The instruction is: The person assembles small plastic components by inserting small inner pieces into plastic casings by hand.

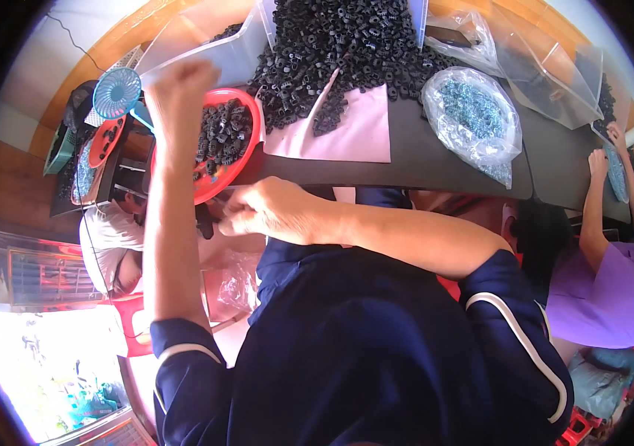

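Observation:
My left hand (182, 85) is raised past the far side of a red basin (252, 160), in front of a clear plastic bin (243, 56). Its fingers are curled in, and whatever they may hold is hidden. Several black ribbed plastic parts (224, 134) lie in the basin. Close to the basin's near rim, below the table edge, is my right hand (276, 212), with its fingers bent and closed. I cannot make out anything in them. A small dark shape shows just left of its fingertips, too unclear to name.
A large heap of black parts (332, 52) spills onto a pink cloth (365, 130) on the dark table (413, 160). Right of it sits a clear bag of bluish small pieces (473, 108). A blue fan (117, 94) stands left. A person in purple (607, 293) works at the right.

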`<move>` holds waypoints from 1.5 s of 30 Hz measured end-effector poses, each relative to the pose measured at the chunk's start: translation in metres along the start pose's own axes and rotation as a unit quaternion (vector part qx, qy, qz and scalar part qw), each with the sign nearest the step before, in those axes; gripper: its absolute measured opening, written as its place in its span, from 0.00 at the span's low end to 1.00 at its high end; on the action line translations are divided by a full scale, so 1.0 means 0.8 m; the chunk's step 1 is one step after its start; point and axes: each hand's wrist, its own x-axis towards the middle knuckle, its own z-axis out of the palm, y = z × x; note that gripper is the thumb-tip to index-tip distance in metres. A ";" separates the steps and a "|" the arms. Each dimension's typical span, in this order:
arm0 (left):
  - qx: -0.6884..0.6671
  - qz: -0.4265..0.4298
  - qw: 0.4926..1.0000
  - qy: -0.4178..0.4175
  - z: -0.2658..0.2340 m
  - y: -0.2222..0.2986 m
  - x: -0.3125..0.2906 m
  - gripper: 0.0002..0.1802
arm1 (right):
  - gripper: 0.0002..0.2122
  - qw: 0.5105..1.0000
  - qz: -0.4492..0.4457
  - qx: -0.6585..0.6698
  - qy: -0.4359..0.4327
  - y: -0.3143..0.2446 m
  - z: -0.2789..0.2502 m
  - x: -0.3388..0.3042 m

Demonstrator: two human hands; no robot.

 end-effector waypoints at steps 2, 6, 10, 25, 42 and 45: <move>-0.168 -0.066 0.983 -0.022 0.010 0.040 0.076 0.12 | 0.19 0.977 0.068 0.194 -0.060 0.000 -0.007 0.023; -0.578 0.020 0.791 -0.198 -0.011 0.039 0.293 0.07 | 0.27 0.708 -0.001 0.706 0.014 -0.100 0.032 0.070; -0.597 -0.034 0.801 -0.030 -0.014 0.095 0.330 0.08 | 0.29 0.633 -0.131 0.763 -0.015 -0.122 0.050 0.045; -0.031 0.097 0.994 0.047 -0.073 0.091 0.201 0.13 | 0.36 0.782 -0.039 0.545 -0.300 -0.135 0.110 -0.063; 0.171 0.608 0.744 -0.220 0.051 0.079 -0.020 0.07 | 0.23 0.817 -0.143 0.517 -0.211 -0.199 0.106 -0.094; 0.109 0.622 0.752 -0.190 0.089 0.091 -0.036 0.07 | 0.19 0.794 -0.283 0.502 -0.191 -0.217 0.175 -0.055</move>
